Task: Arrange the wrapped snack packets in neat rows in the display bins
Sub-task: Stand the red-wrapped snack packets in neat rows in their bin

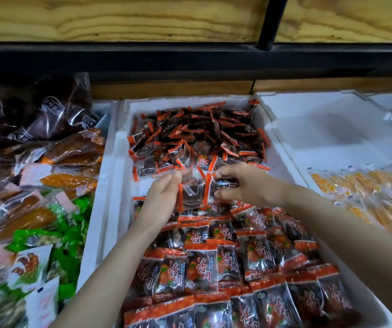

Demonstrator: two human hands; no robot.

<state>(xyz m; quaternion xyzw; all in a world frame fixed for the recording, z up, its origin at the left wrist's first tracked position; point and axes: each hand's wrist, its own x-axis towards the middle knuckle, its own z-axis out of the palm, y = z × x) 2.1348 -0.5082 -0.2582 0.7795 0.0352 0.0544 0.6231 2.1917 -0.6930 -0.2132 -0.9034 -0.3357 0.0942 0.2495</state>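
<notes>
1. Hands meet above the middle of a white foam display bin (112,162).
2. The left hand (164,195) pinches a clear-wrapped, orange-edged dark snack packet (191,192); the right hand (244,185) curls its fingers round a second such packet (225,183) just beside it.
3. Matching packets lie in overlapping rows (213,268) near, a loose heap (197,129) far.

Both bare forearms enter from below, one at lower left and one at lower right, and converge toward the middle of the view. The left hand (164,197) is raised, fingers drawn together against the thumb, pinching the upper edge of a clear packet (192,192). The right hand (244,183) (palm turned downward, wrist roughly level) curls fingers and thumb round a dark packet (225,183). The two hands lie near each other, not touching.
</notes>
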